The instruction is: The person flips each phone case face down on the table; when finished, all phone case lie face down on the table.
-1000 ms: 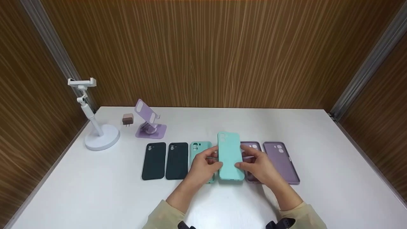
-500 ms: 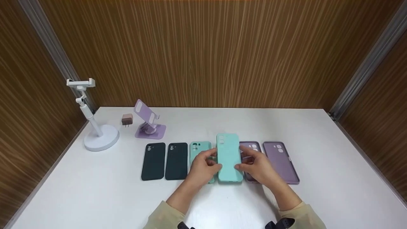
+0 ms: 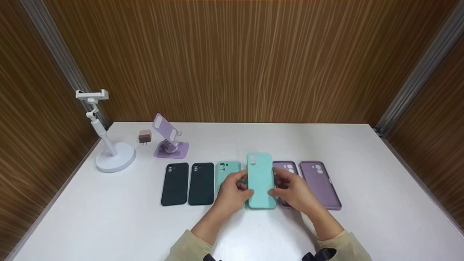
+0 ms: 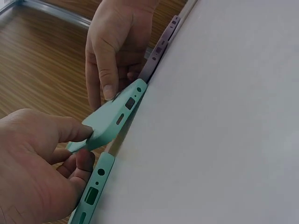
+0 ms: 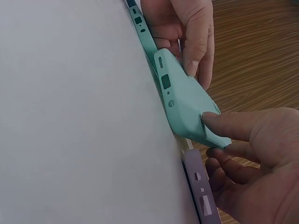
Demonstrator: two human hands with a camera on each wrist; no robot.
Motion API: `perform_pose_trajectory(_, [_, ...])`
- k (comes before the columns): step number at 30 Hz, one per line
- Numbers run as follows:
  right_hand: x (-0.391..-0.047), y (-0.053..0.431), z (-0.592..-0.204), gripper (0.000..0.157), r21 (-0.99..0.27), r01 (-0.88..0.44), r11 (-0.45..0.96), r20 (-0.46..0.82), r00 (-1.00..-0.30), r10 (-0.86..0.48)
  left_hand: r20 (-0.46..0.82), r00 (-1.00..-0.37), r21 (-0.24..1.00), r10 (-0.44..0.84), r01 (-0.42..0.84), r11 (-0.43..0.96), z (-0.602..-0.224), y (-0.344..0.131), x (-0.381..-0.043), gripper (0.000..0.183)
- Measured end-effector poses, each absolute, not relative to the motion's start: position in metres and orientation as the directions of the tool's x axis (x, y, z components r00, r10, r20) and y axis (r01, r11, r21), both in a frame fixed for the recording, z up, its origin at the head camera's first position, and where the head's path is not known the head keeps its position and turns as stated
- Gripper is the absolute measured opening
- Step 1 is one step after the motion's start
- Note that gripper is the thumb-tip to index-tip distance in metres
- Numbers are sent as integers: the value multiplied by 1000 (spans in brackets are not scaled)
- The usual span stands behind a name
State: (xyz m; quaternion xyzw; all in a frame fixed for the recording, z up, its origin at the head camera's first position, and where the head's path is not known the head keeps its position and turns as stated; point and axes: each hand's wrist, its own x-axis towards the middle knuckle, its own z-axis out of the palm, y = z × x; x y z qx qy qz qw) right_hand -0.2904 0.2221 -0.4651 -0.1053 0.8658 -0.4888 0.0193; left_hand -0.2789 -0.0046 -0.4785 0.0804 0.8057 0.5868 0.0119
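Note:
Between both hands, in the middle of the row, is a mint-green phone case (image 3: 261, 181) with its back facing up. My left hand (image 3: 231, 192) pinches its left edge between thumb and fingers, and my right hand (image 3: 295, 190) pinches the right edge. The wrist views show its lower end with port holes (image 4: 130, 103), close over the table, and its body tilted. A second mint-green case (image 3: 227, 167) lies just to the left, partly hidden by my left hand. A purple case (image 3: 282, 164) lies to the right, partly behind my right hand.
Another purple case (image 3: 319, 185) ends the row at right; two black cases (image 3: 175, 184) lie at left. Behind them stand a purple phone stand (image 3: 170, 139), a small brown plug charger (image 3: 145, 136) and a white stand (image 3: 116, 156). Wood-grain panels (image 3: 232, 61) enclose the white table (image 3: 366, 174).
The held mint-green case has come down slightly toward the table and the near side, with both hands moving along on its edges. The other things stay in place.

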Motion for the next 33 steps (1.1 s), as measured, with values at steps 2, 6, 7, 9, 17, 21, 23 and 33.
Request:
perform_pose_trajectory(2, [-290, 222, -465, 72, -849, -163, 503, 68, -977, -202, 74, -986, 946, 147, 116, 304, -479, -4, -279, 62])
perform_pose_trajectory(6, [-290, 223, -465, 72, -850, -158, 502, 61, -977, -204, 63, -987, 943, 145, 107, 314, -479, -4, -279, 62])
perform_pose_trajectory(7, [-289, 223, -465, 72, -849, -156, 505, 59, -977, -203, 60, -988, 943, 145, 104, 316, -479, -3, -279, 62])
perform_pose_trajectory(9, [-289, 224, -466, 71, -846, -151, 511, 54, -978, -201, 56, -988, 942, 145, 100, 322, -479, -3, -280, 63])
perform_pose_trajectory(17, [-290, 223, -467, 67, -827, -159, 539, 61, -979, -195, 48, -987, 933, 153, 99, 345, -480, -2, -279, 67])
perform_pose_trajectory(21, [-290, 223, -468, 66, -826, -162, 539, 61, -978, -200, 54, -986, 926, 157, 108, 361, -480, -3, -279, 67])
perform_pose_trajectory(23, [-289, 223, -467, 65, -821, -162, 547, 59, -978, -200, 61, -985, 924, 158, 116, 364, -480, -3, -279, 67])
perform_pose_trajectory(33, [-288, 222, -467, 64, -793, -172, 584, 65, -978, -200, 53, -987, 930, 155, 106, 353, -480, -4, -277, 67])
